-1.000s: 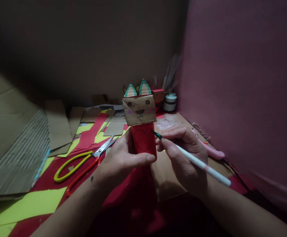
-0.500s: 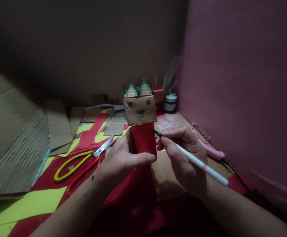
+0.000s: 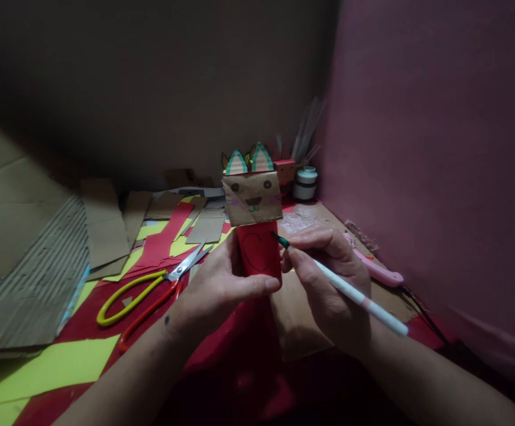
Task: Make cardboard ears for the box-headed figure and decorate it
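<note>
My left hand (image 3: 217,287) is wrapped round a red paper tube (image 3: 259,251) with a heart outline drawn on it. On top of the tube sits a brown cardboard cat head (image 3: 252,198) with teal striped ears and a drawn face. My right hand (image 3: 328,284) pinches a white pen (image 3: 355,293) with a green tip; the tip rests at the tube's right edge, just beside the heart.
Scissors with yellow and red handles (image 3: 151,287) lie left of my hands on red and yellow paper sheets (image 3: 53,370). Corrugated cardboard (image 3: 26,272) is piled at the left. A pink cutter (image 3: 379,271) lies by the pink wall. A small white jar (image 3: 305,183) stands in the corner.
The pen's rear end has dropped slightly and the tube with the cat head has shifted a touch to the right. Both hands keep their grips.
</note>
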The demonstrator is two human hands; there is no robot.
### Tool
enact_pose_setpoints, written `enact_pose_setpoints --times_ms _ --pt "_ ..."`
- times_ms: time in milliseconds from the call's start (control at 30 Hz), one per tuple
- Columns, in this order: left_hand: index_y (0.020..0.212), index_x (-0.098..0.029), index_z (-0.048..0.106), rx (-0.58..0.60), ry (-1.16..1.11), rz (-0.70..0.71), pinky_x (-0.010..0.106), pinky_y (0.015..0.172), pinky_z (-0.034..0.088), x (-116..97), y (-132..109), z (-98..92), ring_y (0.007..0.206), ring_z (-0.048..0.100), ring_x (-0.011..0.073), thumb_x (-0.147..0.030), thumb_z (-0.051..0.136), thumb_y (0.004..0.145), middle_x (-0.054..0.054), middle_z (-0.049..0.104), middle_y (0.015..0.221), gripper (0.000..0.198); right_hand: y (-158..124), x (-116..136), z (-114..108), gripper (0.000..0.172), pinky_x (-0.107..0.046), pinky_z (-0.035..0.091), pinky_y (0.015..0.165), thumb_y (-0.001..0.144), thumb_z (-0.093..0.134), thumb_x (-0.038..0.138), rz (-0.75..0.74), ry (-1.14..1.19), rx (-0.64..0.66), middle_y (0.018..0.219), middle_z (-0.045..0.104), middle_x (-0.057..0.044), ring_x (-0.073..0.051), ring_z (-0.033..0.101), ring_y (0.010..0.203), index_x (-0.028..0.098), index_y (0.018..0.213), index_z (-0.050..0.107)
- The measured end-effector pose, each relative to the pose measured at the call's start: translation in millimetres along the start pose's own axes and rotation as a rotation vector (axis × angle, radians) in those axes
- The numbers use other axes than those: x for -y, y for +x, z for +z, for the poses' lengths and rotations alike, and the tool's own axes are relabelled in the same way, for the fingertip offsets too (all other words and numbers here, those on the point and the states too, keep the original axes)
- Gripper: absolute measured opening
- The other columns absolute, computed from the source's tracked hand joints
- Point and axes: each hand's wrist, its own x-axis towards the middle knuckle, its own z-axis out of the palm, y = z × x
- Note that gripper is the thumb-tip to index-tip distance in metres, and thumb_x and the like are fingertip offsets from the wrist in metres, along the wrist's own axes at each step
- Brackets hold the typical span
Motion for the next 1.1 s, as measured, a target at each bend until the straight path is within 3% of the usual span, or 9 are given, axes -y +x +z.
enact_pose_setpoints --times_ms 167,300,533,733,967,1100 --pt "0.121 -0.025 0.064 -0.029 -0.015 0.009 0.034 0.095 0.052 -1.3 -0.2 1.3 0.113 0.068 0.0266 -0.014 0.084 0.073 0.002 0.075 0.119 0.053 0.0 -0.4 -0.3 0.016 -0.031 0.046 0.068 0.090 0.067 0.012 -0.079 -0.034 0.036 0.085 0.063 0.002 -0.014 0.058 0.075 0.027 0.094 0.070" --pt "0.119 -0.024 0.065 0.006 -0.001 0.008 0.034 0.094 0.052 -1.3 -0.2 0.6 0.108 0.069 0.0247 -0.017 0.084 0.075 0.002 0.075 0.113 0.048 -0.3 -0.4 -0.6 0.016 -0.031 0.047 0.067 0.092 0.067 0.013 -0.041 -0.023 0.011 0.081 0.059 0.003 -0.015 0.059 0.074 0.027 0.096 0.070" --pt "0.120 -0.024 0.064 -0.061 0.032 -0.007 0.039 0.096 0.051 -2.5 -0.2 2.0 0.118 0.065 0.0319 -0.018 0.085 0.072 0.005 0.073 0.122 0.052 -1.3 -1.7 -0.4 0.018 -0.031 0.047 0.064 0.089 0.067 0.011 -0.094 -0.043 0.047 0.083 0.061 0.002 -0.015 0.056 0.072 0.028 0.095 0.070" --pt "0.122 -0.026 0.064 -0.012 0.027 -0.007 0.040 0.098 0.050 0.0 -1.4 -0.4 0.113 0.067 0.0289 -0.017 0.082 0.075 0.002 0.073 0.119 0.051 -0.8 -1.2 -0.1 0.015 -0.031 0.048 0.062 0.090 0.068 0.014 -0.059 -0.061 -0.003 0.082 0.061 0.002 -0.015 0.058 0.073 0.028 0.097 0.070" --pt "0.121 -0.024 0.064 -0.046 0.035 0.002 0.035 0.094 0.051 -1.8 0.2 1.6 0.118 0.066 0.0296 -0.016 0.084 0.073 0.003 0.073 0.122 0.052 -2.1 -3.0 -0.4 0.021 -0.032 0.049 0.069 0.090 0.067 0.010 -0.110 -0.049 0.059 0.087 0.062 0.002 -0.015 0.057 0.076 0.028 0.099 0.070" --pt "0.119 -0.023 0.065 -0.022 0.024 0.012 0.037 0.094 0.052 -2.3 -0.3 2.1 0.113 0.068 0.0296 -0.019 0.083 0.074 0.004 0.075 0.119 0.049 -1.9 -2.0 0.7 0.021 -0.031 0.048 0.068 0.090 0.067 0.009 -0.090 -0.049 0.008 0.087 0.063 0.002 -0.015 0.058 0.077 0.028 0.097 0.072"
